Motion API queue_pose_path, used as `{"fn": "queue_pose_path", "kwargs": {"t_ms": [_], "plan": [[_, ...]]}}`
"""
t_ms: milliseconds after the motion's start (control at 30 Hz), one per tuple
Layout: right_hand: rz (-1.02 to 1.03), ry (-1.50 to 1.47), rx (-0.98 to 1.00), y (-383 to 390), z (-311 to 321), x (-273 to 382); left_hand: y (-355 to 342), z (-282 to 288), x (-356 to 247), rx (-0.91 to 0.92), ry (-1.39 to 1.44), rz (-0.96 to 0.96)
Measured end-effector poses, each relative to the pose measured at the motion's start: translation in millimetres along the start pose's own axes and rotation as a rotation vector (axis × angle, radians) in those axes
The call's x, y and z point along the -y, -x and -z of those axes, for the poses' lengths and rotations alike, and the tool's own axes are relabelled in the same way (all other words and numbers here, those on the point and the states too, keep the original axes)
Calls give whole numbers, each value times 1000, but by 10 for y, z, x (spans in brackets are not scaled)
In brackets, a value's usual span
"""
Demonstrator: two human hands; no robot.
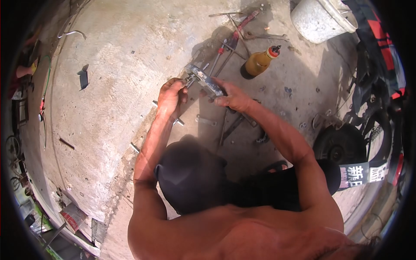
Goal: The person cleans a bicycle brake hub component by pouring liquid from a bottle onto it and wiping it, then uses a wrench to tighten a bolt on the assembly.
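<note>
Mid-floor, head view: metal part (pixel 207 82) up off the concrete floor (pixel 108 56), held btw both hands, long side slanting down to the R; dark patches on it, exact kind n/c.
L hand (pixel 171 93): closed, thumb + fingers pinched on slim metal bit (pixel 190 81) at the part's L side; whether bit is fixed to part or loose, can't tell.
R hand (pixel 230 96): partly closed round the part's lower R end, thumb nr side, fingers mostly hidden behind; firm hold, prob. steadying.
Done: part is picked up and both hands are on it. Slim bit is at the part, but going in or coming out, can't tell.
Left: part not set down, so job looks mid-way (judgement); no. of steps remaining n/c.
Floor pieces: silver peg (pixel 178 122) just below L hand, nr the pale slab's R edge; flat metal strip (pixel 206 120) to its R. Off the part or waiting to go on, can't tell.
Bottle (pixel 258 64): amber, red cap, upright on floor, up + R of the part; no hand on it.
Tools: red-handled tool (pixel 246 21) + wrench (pixel 271 36) lying toward floor's upper edge, untouched.
Bucket (pixel 318 21): whitish, floor's upper R corner, well apart.
Wheel (pixel 336 145): dark, by floor's R edge, not in use.
</note>
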State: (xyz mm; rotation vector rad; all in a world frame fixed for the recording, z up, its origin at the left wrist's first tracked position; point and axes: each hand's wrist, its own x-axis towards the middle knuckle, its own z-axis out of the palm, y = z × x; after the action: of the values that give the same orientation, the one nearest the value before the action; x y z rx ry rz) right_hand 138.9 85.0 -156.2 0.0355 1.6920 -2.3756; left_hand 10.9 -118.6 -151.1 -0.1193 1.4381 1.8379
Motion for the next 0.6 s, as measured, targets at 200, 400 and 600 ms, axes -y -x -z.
{"fn": "queue_pose_path", "kwargs": {"t_ms": [200, 400, 600], "plan": [[1, 23, -11, -8, -19, 12, 125, -155, 93, -180, -508, -353], [-61, -191, 29, -14, 22, -69, 97, -136, 53, -196, -1166, -990], [8, 40, 8, -1, -27, -35, 8, -92, -7, -72, -361, -55]]}}
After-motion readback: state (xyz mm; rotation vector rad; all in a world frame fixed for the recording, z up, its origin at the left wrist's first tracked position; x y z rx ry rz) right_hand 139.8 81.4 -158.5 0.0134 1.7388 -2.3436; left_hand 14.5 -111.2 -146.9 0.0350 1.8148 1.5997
